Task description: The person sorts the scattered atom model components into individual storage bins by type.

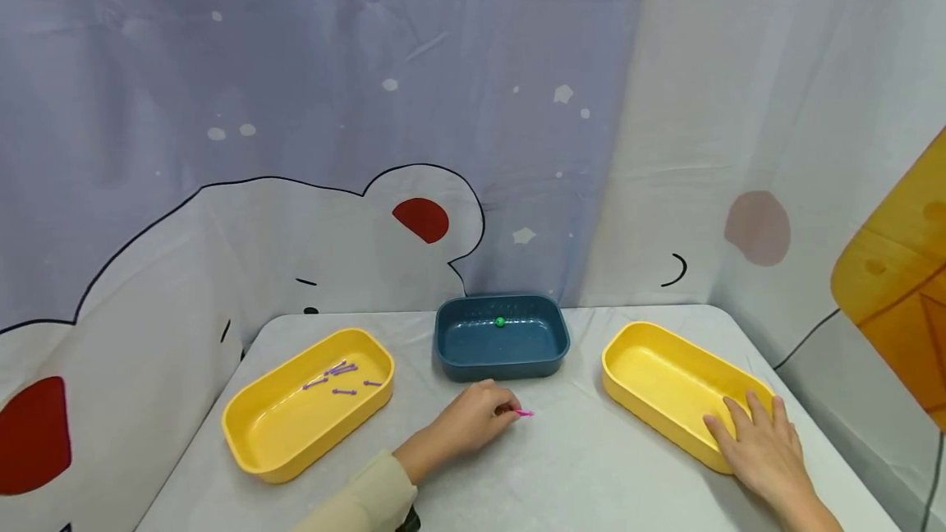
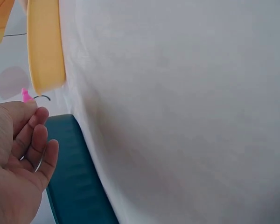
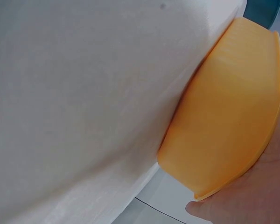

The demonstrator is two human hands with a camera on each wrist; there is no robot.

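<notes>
My left hand [image 1: 473,417] is over the white table in front of the dark teal tray [image 1: 469,349], pinching a small pink stick [image 1: 525,413] between thumb and fingertips. In the left wrist view the knobbed tip of that pink stick [image 2: 25,93] pokes out past the thumb; the rest is hidden. At the right, my right hand [image 1: 764,446] rests on the near end of a yellow tray [image 1: 658,364], its fingers spread over the rim. A small green ball [image 1: 499,322] lies in the teal tray. Several purple sticks [image 1: 344,392] with knobbed ends lie in the left yellow tray [image 1: 269,437].
All three trays stand on the white-covered table [image 1: 569,483], the teal one at the back middle. Behind it hangs a printed curtain [image 1: 332,105]. An orange-yellow shape [image 1: 902,286] shows at the far right, and a dark cable [image 1: 809,337] runs along the right-hand cloth.
</notes>
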